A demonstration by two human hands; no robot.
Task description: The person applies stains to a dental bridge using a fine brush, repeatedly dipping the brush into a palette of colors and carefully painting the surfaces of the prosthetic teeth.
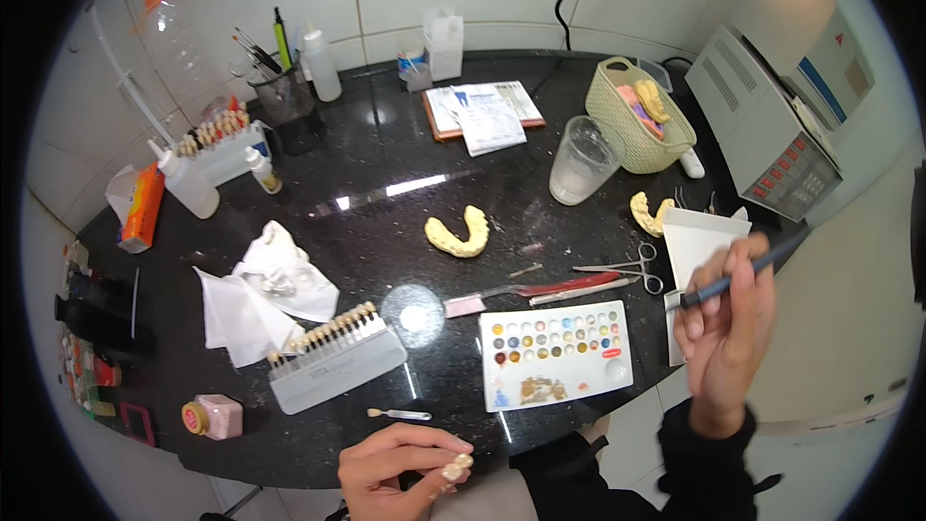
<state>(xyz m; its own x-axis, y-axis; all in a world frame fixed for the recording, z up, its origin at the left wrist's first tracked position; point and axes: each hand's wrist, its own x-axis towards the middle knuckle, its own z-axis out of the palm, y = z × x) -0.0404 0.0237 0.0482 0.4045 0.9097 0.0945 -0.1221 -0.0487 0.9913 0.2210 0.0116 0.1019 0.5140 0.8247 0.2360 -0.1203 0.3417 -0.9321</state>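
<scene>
A black counter point(386, 159) carries the work. On it, near the front edge, lies a white palette point(610, 381) with rows of coloured wells; to its left, apart from it, stands a grey shade guide point(338, 371) bearing a row of tooth-coloured tabs.

The right hand point(728, 333) is raised beyond the palette's right side, its fingers curled and closed in a pen grip. The left hand point(400, 468) lies low, at the counter's near edge, its thumb and fingertips pinched together with almost no gap.

Gripped in the right hand is a dark, pen-shaped tool point(714, 287), slightly blurred, its narrow end pointing left; it is presumably light and rigid, best steered from close behind the tip.

Smallest is the cream tooth-shaped piece point(457, 467), pinched in the left hand; whether it is one unit or several joined cannot be told. It probably weighs little, is stiff and brittle, and may slip where its surface is glossy. A light hold at its edges, two fingertips opposed, suits it.
</scene>
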